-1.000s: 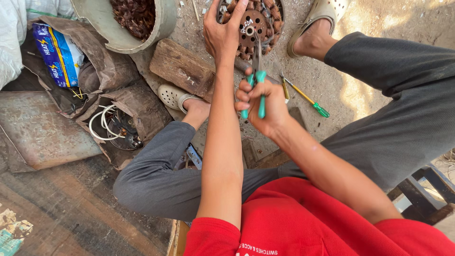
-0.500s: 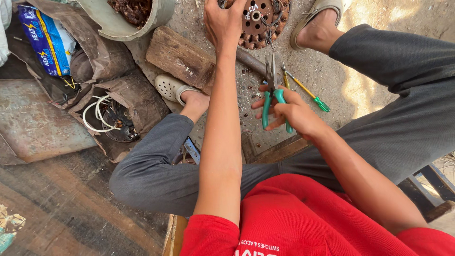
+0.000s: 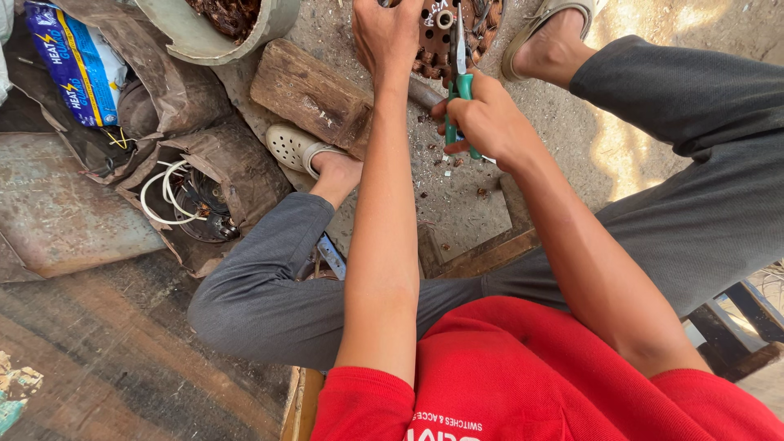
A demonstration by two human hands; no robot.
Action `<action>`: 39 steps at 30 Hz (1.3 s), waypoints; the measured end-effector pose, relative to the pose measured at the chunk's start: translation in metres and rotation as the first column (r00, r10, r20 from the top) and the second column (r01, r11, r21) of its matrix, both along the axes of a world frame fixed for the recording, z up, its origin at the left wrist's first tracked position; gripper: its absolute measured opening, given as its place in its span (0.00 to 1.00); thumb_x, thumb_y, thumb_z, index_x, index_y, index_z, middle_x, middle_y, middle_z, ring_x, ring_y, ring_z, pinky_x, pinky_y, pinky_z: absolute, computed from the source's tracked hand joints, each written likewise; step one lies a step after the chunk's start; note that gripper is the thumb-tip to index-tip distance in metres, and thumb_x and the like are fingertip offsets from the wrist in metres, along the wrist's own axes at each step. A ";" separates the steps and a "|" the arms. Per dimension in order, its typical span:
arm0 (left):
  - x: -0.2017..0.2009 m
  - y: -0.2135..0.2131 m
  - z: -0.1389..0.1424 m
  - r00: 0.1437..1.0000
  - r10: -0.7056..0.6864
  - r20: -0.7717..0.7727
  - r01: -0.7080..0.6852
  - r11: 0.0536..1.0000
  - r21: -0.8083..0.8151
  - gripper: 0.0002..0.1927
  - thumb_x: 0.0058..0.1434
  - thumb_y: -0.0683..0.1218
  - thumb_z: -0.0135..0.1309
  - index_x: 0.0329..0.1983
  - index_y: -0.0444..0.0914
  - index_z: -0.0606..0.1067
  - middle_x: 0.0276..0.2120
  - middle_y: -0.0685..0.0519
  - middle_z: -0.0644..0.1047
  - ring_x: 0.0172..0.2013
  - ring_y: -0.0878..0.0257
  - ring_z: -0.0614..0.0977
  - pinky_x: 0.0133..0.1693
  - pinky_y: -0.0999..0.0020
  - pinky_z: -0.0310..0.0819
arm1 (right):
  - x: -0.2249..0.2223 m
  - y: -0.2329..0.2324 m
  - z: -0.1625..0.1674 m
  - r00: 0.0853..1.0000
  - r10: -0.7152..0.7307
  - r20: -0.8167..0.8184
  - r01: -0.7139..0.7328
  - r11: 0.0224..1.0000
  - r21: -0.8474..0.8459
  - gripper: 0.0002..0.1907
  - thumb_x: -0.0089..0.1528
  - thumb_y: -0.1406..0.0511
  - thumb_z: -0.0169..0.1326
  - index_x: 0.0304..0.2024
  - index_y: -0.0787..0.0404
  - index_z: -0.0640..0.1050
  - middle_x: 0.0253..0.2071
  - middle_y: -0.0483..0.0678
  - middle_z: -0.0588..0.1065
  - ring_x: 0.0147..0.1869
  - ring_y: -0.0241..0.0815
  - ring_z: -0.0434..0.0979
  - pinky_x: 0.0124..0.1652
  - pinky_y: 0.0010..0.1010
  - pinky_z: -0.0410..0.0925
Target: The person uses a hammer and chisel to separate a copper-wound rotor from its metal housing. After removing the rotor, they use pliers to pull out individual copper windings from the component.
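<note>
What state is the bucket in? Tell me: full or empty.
Not empty: the bucket holds brown scrap. Its top is cropped, so how full cannot be told.

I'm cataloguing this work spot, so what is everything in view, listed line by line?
round metal motor part: one, rusty brown, top centre on the ground
pliers: one, green handles, tips over the motor part
wooden block: one, brown, left of the motor part
bucket: one, grey-green, top left, holding brown scrap
blue packet: one, blue, far left
white wire coil: one, white, in a brown sack at left
sandals: two, pale, on the feet
left hand: one, on the motor part
right hand: one, gripping the pliers
</note>
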State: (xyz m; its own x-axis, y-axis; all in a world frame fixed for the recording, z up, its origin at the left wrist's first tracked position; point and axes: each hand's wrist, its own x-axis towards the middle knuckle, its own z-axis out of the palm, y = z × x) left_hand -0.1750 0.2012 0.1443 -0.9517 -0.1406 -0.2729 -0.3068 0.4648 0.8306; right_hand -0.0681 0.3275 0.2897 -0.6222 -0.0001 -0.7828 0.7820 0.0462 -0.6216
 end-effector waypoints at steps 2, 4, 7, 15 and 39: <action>0.000 0.000 -0.001 1.000 0.005 -0.008 -0.005 1.000 0.003 0.35 0.52 0.69 0.56 0.43 0.33 0.76 0.38 0.41 0.81 0.44 0.46 0.85 0.42 0.43 0.75 | -0.006 -0.001 0.003 0.993 0.117 0.019 -0.119 0.986 0.120 0.19 0.61 0.68 0.44 0.54 0.70 0.70 0.43 0.54 0.80 0.42 0.44 0.83 0.39 0.39 0.79; 0.001 0.000 -0.001 1.000 0.023 -0.015 -0.023 1.000 -0.003 0.36 0.51 0.69 0.57 0.43 0.33 0.76 0.39 0.41 0.80 0.44 0.45 0.84 0.42 0.43 0.75 | -0.011 0.001 0.007 0.953 0.293 0.080 -0.304 0.908 0.289 0.18 0.64 0.67 0.45 0.54 0.70 0.72 0.38 0.58 0.81 0.37 0.48 0.83 0.39 0.40 0.76; 0.001 0.001 -0.001 0.999 0.019 0.036 -0.018 0.999 -0.031 0.36 0.52 0.70 0.55 0.44 0.34 0.75 0.40 0.41 0.80 0.44 0.46 0.85 0.42 0.43 0.75 | -0.011 0.008 0.016 0.987 0.158 0.015 -0.158 0.969 0.188 0.17 0.66 0.62 0.49 0.50 0.71 0.73 0.38 0.54 0.77 0.35 0.44 0.80 0.35 0.37 0.73; 0.001 0.002 0.005 0.999 0.022 0.025 -0.023 1.000 0.011 0.36 0.51 0.69 0.57 0.45 0.33 0.74 0.40 0.40 0.80 0.43 0.46 0.85 0.41 0.45 0.76 | 0.023 0.020 0.019 0.867 -0.478 0.139 0.427 0.570 -0.702 0.29 0.63 0.58 0.58 0.62 0.65 0.68 0.44 0.48 0.74 0.32 0.35 0.74 0.20 0.20 0.64; -0.001 0.001 0.000 1.000 0.022 -0.011 -0.022 1.000 0.017 0.37 0.49 0.71 0.58 0.43 0.34 0.77 0.39 0.40 0.81 0.43 0.46 0.85 0.41 0.46 0.77 | 0.012 0.048 0.009 0.913 0.161 -0.376 -0.121 0.985 0.126 0.31 0.54 0.69 0.63 0.60 0.65 0.71 0.48 0.56 0.79 0.49 0.48 0.84 0.48 0.38 0.77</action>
State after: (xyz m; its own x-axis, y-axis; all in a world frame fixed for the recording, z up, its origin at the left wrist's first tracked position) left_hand -0.1764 0.2022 0.1440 -0.9515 -0.1570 -0.2647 -0.3075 0.4443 0.8415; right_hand -0.0561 0.3757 0.2983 -0.8734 -0.0457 -0.4849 0.4655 0.2142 -0.8587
